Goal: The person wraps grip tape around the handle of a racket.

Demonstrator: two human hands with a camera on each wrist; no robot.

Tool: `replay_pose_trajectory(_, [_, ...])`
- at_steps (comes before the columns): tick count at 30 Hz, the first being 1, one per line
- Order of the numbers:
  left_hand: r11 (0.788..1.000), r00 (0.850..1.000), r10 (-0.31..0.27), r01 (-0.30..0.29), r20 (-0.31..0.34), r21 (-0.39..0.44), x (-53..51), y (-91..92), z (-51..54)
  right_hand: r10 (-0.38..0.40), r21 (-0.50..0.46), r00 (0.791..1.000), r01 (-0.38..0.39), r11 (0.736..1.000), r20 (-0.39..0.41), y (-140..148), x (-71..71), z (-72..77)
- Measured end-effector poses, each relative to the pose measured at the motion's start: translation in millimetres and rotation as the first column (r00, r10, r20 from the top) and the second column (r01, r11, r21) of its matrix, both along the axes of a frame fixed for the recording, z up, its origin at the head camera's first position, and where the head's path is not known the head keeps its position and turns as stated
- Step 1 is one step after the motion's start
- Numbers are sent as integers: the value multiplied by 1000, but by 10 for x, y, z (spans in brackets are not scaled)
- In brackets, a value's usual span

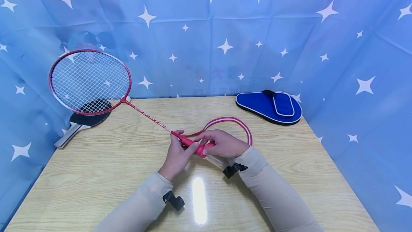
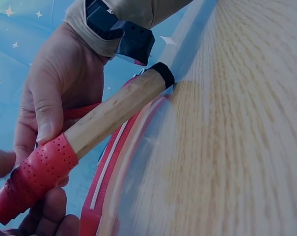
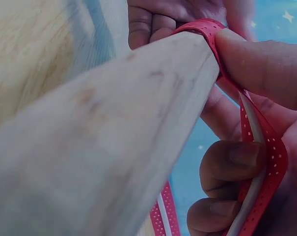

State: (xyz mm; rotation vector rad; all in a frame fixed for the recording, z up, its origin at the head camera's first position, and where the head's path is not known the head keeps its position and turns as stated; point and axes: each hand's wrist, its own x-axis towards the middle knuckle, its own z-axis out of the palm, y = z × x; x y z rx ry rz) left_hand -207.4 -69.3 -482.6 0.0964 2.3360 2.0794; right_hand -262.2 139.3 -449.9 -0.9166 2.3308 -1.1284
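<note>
Reading head view: left grip (image 1: 176, 155) holds the racket (image 1: 124, 100) by its handle (image 1: 187, 141) over mid-bench (image 1: 135, 171), frame toward back-left corner, overlapping the paddle (image 1: 90, 120); right grip (image 1: 224, 144) pinches red tape (image 1: 229, 119); blue case (image 1: 260, 105) at back-right corner. Left wrist adds bare wood (image 2: 116, 115), black butt cap (image 2: 163, 74). Right wrist: tape passes under thumb (image 3: 271, 69), through curled fingers (image 3: 227, 162).

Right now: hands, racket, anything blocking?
Left hand holds racket handle; right hand pinches red grip tape. Handle partly wrapped, bare toward butt. Loose tape loops beside right hand; nothing visibly blocking.
</note>
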Motion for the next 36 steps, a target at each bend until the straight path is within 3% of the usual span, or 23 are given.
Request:
replay_pose_trajectory(6, [1000,1000,1,-1,-8,8,3,-2,7,3,10,1000,-3,1000,20,10,-9,8])
replay_pose_trajectory(13, [1000,1000,1,-1,-8,27,-11,-7,-5,31,-23,993,-29,999,116,23,-18,5])
replay_pose_trajectory(27, [1000,1000,6,-6,13,19,3,-2,-1,-64,12,997,64,998,45,22,-11,-6])
replay_pose_trajectory(36, [999,1000,0,0,7,33,15,6,27,-34,5,998,34,999,53,22,-16,3])
